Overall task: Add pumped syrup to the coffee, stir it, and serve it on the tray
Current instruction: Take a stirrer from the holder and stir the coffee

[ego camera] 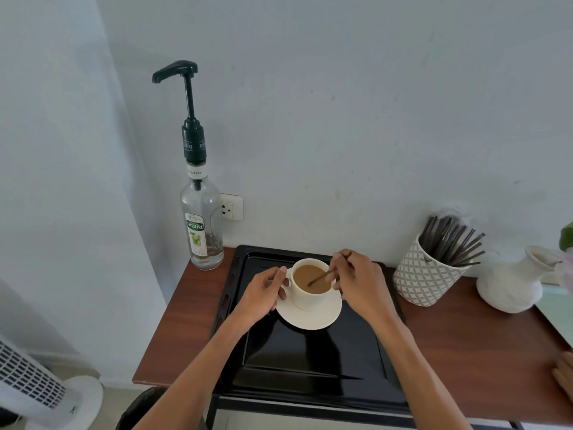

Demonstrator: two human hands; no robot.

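Note:
A white cup [310, 297] of milky coffee [307, 274] stands on a white saucer [310, 319] at the far part of a black tray [310, 361]. My left hand [263, 293] grips the cup at its handle on the left side. My right hand [356, 280] pinches a thin brown stirrer [321, 277] whose lower end is dipped in the coffee. A clear syrup bottle [203, 225] with a tall dark green pump [186, 88] stands at the table's back left corner, apart from both hands.
A patterned white pot [418, 277] holding several dark stirrers stands right of the tray, with a white vase [511, 280] beyond it. Another person's fingers [564, 377] rest at the right edge. A wall socket [231, 207] sits behind the bottle. A white fan [40, 389] stands on the floor at left.

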